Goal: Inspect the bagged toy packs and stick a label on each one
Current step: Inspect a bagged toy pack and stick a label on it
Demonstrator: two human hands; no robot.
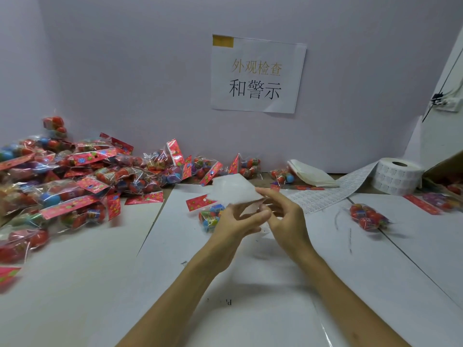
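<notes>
A white label sheet (235,189) is raised above the table's middle, blurred. My left hand (238,222) and my right hand (285,219) both pinch its near edge with their fingertips. Just behind my left hand a bagged toy pack (209,214) with a red header card lies on the table. A large heap of bagged toy packs (75,176) fills the left side. One more pack (367,216) lies apart on the right.
A roll of white labels (398,175) stands at the back right, its strip (323,199) trailing toward the middle. A folded stack of white backing paper (310,175) lies behind it. White sheets (250,284) cover the table. A paper sign (258,73) hangs on the back wall.
</notes>
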